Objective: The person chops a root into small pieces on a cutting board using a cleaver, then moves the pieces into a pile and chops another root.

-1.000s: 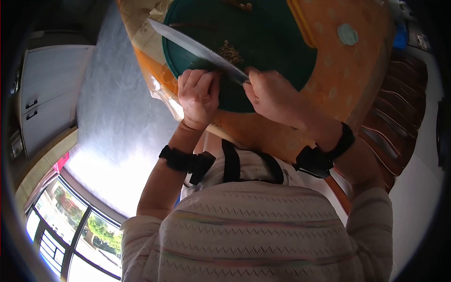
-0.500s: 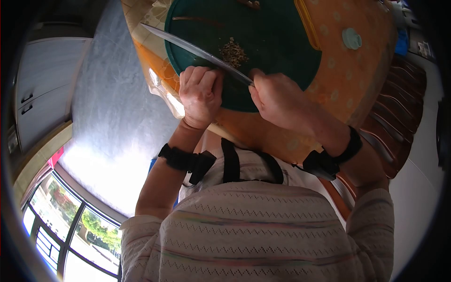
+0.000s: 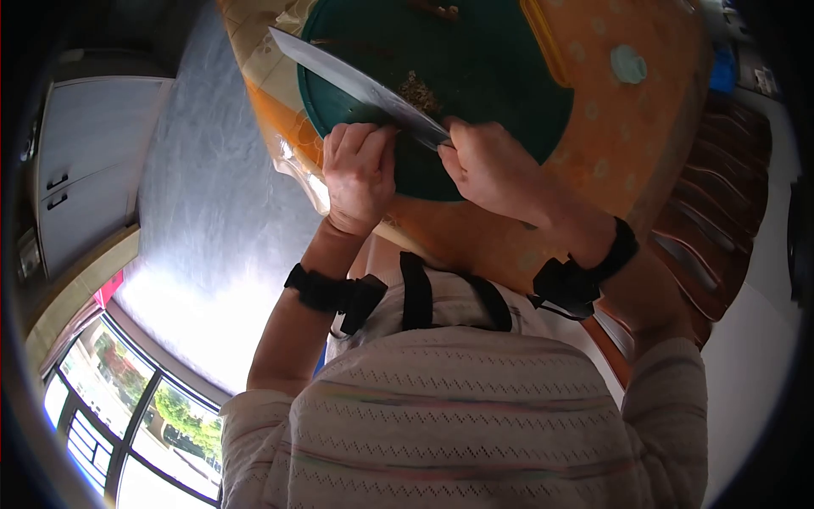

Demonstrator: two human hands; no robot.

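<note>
My right hand (image 3: 498, 170) is closed round the handle of a kitchen knife (image 3: 352, 83). Its long blade slants up and left across the green round cutting board (image 3: 517, 93), with the broad side showing. Just below the blade, my left hand (image 3: 359, 176) rests at the board's near edge with its fingers curled and pressed down. Whatever lies under those fingertips is hidden. A small heap of finely chopped brownish bits (image 3: 419, 92) sits on the board beyond the blade. Farther back lie some reddish-brown pieces (image 3: 445, 11).
An orange patterned tablecloth (image 3: 606, 127) covers the table, with clear plastic at its left edge. A yellow strip (image 3: 547, 42) borders the board's right side. Beyond it stands a pale green cap-like object (image 3: 628, 64). A brown slatted wooden chair (image 3: 712, 212) is at the right.
The knife has tilted so more of its blade face shows, and its tip has shifted slightly right and up. My right hand has moved a little left and up; my left hand stays nearly still.
</note>
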